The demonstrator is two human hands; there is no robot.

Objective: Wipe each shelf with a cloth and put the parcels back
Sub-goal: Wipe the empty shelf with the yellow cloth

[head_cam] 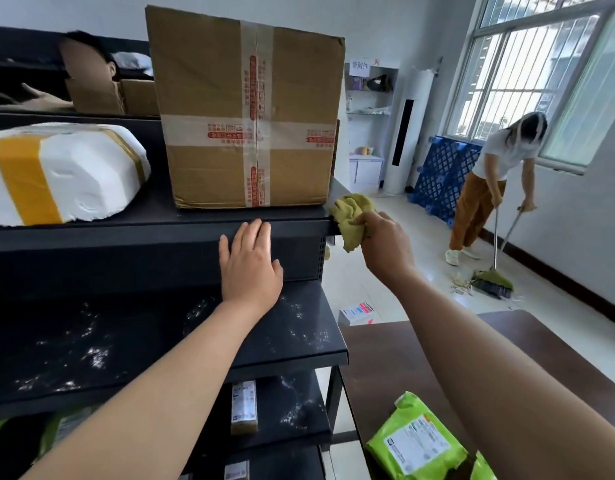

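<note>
1. The left hand (250,268) is open, fingers straight and together, with the fingertips on the front lip of the upper shelf (126,233), just below the cardboard box (247,112).
2. The right hand (385,247) grips a bunched yellow-green cloth (351,213). It holds the cloth against the right end of that same shelf, by the box's lower right corner.
3. The cardboard box stands upright on the upper shelf, sealed with clear tape printed in red.
4. A white foam parcel (63,171) banded with yellow tape lies to the left of the box, apart from it.
5. The middle shelf (126,341), under the left forearm, carries scattered white specks.
6. On the lower shelf (299,410) lies a small brown parcel (244,407) with a white label.
7. A green mailer bag (416,445) with a printed label lies on the dark tabletop (385,358) to the right of the rack, beneath the right forearm.
8. A small white box (356,313) sits on the floor between the rack and the tabletop.
9. Near the window another person (500,181) bends over a broom (493,282), beside blue pallets (441,174) leaning on the wall.
</note>
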